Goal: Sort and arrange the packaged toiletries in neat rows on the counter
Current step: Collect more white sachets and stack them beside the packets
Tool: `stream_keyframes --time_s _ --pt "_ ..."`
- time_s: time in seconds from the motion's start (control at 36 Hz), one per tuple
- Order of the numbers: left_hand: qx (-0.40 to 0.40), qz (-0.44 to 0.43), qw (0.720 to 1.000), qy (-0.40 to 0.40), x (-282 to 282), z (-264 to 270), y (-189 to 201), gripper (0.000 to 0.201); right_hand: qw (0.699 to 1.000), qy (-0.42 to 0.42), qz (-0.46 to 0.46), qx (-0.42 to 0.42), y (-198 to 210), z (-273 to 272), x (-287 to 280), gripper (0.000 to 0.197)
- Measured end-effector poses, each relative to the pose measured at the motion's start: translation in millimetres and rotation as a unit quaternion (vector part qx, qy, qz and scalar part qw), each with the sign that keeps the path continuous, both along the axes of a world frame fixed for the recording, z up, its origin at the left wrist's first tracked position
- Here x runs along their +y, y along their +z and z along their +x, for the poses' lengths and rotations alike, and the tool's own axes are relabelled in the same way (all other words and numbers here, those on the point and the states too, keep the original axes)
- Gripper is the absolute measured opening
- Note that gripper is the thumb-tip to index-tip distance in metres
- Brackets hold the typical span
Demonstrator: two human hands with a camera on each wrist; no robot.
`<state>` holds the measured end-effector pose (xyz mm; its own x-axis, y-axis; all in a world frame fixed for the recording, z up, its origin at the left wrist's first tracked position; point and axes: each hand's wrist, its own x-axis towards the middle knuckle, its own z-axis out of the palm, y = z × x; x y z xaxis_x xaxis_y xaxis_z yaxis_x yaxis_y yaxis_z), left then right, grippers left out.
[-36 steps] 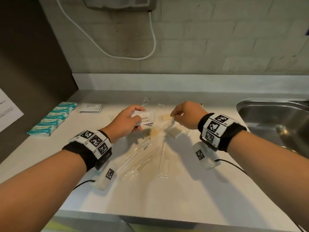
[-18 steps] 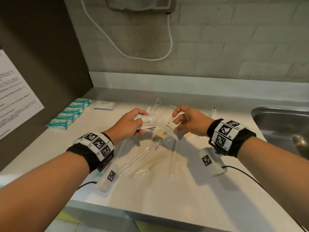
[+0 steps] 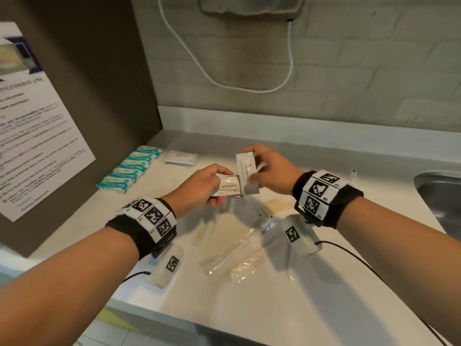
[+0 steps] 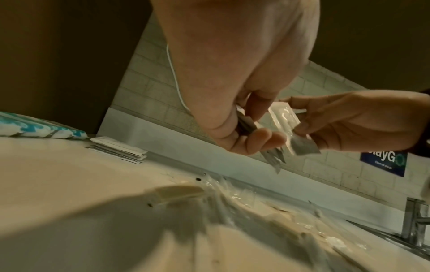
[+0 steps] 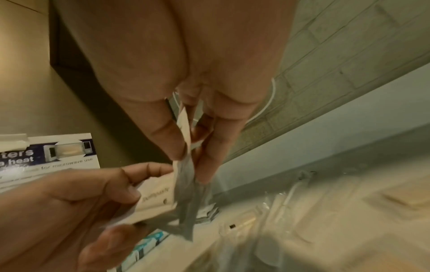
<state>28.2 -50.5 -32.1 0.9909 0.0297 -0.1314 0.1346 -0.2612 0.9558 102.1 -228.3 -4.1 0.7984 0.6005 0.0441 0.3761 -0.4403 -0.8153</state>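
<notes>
Clear toothbrush packets (image 3: 232,248) lie loosely piled on the counter (image 3: 249,308), nearest the edge. Above them, left hand (image 3: 199,189) pinches a stack of toothpaste sachets (image 3: 228,186); right hand (image 3: 270,168) pinches another sachet (image 3: 245,164) upright, touching the stack. Farther left: row of teal packets (image 3: 129,169), then a stack of white flat sachets (image 3: 181,159).

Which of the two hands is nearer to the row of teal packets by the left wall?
The left. The left hand holds a toothpaste sachet just right of the teal packets; the right hand is farther right, beyond it.
</notes>
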Motion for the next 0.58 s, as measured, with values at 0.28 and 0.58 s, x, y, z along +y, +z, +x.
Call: stream_keyframes --time_s 0.28,0.58 --pt "-0.005 -0.056 0.998 0.021 58.4 19.7 8.5 0.033 0.991 -0.118 0.064 0.027 -3.3 14.1 74.1 0.033" --pt "-0.023 0.026 0.999 -0.029 123.6 31.5 1.2 0.024 0.987 -0.084 -0.106 -0.082 -25.6 8.0 122.0 0.091"
